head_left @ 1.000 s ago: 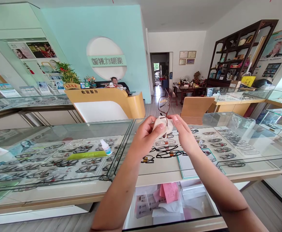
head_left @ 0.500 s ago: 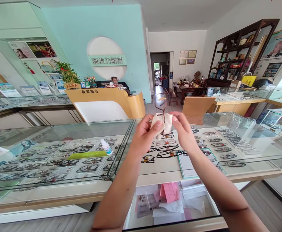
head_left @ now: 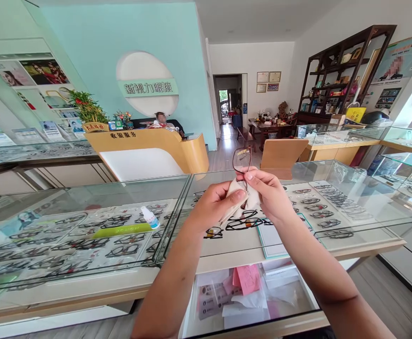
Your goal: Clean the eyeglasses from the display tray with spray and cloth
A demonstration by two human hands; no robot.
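Note:
A pair of thin dark-rimmed eyeglasses [head_left: 242, 161] is held up above the glass counter, one lens standing clear on top. My left hand [head_left: 211, 203] is closed round a cream cleaning cloth [head_left: 252, 199], which wraps the lower part of the glasses and hides the other lens. My right hand [head_left: 271, 192] pinches the glasses around the middle of the frame, just below the bare lens. The loose end of the cloth hangs between both hands.
Below is a glass display case [head_left: 333, 193] with rows of spectacle frames. A small white spray bottle [head_left: 150, 217] stands on the left glass top, near a green strip [head_left: 123, 230]. An open drawer [head_left: 312, 301] holds papers. Behind the cashier desk [head_left: 195, 153] sits a person [head_left: 160, 121].
My right hand has shifted from the cloth's edge to a pinch on the glasses' frame. The bare lens now faces me more squarely. The view has swung slightly right.

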